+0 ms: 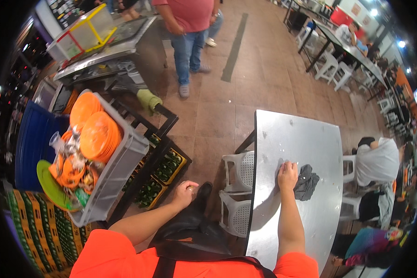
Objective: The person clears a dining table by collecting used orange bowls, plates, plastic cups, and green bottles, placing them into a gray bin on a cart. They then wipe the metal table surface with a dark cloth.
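My right hand (287, 176) rests on a shiny metal-topped table (295, 139), its fingers curled down against the surface. What is under those fingers is hidden. Right beside it lies a crumpled dark grey cloth (306, 184), with small white crumbs around. My left hand (185, 195) hangs in the air left of the table, fingers curled in and thumb side up. A small yellowish spot shows at its fingers, too small to identify. Below that hand are my black apron (191, 232) and a dark boot (205, 191).
To the left, a grey plastic tub (116, 173) holds stacked orange plates (100, 135), a green plate (50, 184) and scraps. It stands by a black metal frame (139, 177) above bottle crates (170, 166). White plastic stools (241, 170) sit under the table's left edge. A person (191, 38) stands ahead.
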{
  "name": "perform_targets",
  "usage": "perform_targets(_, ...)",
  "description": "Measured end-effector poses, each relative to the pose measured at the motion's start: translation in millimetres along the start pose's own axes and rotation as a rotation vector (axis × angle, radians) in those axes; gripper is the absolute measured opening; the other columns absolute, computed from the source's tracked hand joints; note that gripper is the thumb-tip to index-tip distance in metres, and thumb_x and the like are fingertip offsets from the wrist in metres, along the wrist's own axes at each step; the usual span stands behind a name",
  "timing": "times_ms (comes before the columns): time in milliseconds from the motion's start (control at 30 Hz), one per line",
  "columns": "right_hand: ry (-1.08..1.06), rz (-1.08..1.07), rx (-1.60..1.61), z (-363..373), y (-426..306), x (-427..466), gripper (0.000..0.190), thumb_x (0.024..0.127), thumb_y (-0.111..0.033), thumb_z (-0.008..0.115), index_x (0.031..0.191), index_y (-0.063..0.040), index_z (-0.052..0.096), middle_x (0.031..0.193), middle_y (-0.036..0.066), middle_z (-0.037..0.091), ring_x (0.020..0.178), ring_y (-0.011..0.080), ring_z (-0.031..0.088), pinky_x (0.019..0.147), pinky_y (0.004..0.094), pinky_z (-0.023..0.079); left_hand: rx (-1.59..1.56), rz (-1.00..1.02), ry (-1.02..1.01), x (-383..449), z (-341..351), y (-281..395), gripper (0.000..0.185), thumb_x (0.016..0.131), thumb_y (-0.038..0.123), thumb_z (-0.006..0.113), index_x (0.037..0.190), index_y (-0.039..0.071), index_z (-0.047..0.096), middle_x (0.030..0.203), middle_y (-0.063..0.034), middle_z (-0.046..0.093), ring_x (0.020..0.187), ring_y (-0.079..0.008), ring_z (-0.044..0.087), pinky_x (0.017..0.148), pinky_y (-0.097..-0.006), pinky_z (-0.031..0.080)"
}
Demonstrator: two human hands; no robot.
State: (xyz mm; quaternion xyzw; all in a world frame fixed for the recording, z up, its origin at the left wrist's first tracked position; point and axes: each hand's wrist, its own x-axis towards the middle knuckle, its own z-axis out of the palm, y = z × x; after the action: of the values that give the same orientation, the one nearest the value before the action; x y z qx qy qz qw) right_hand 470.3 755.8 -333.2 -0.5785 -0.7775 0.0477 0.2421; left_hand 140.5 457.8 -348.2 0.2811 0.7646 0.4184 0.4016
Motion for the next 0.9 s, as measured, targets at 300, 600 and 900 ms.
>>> perform_targets(300, 0.114, 0.244, 0.411, -9.2, 110.2, 5.1, 0.013, 0.096, -0.015, 0.068, 0.101, -0.003, 0.064, 0.083, 0.007, 0.065, 0.073, 0.0261, 0.064, 0.069, 0.0406, 0.054, -0.463, -0.075, 0.11, -123.5, -39.3, -14.2, 0.028, 0.098, 0.004, 0.046, 0.107, 0.005, 0.072, 0.087, -0.0004, 0.061, 0.072, -0.007, 0.054, 0.067, -0.0239, 0.046)
perform_targets(600, -0.346, 0.714, 1.597, -118.5, -71.1, 29.2, 0.014, 0.098, -0.019, 0.07, 0.105, -0.01, 0.062, 0.085, -0.002, 0.057, 0.064, 0.0073, 0.051, 0.046, 0.022, 0.035, 0.127, 0.675, 0.473, -218.8, -216.4, 108.2, 0.02, 0.094, 0.007, 0.058, 0.111, 0.005, 0.069, 0.093, -0.0126, 0.057, 0.086, -0.0297, 0.059, 0.079, -0.0394, 0.048)
perform_targets(900, -0.813, 0.149, 1.487, -118.1, -579.9, -73.1, 0.017, 0.099, -0.026, 0.069, 0.108, -0.012, 0.07, 0.089, -0.004, 0.061, 0.07, 0.0063, 0.053, 0.056, 0.0227, 0.039, 0.85, 0.601, 0.81, -214.4, -414.3, 83.5, 0.033, 0.088, 0.016, 0.074, 0.118, 0.005, 0.07, 0.12, -0.0156, 0.061, 0.113, -0.035, 0.06, 0.098, -0.0468, 0.049)
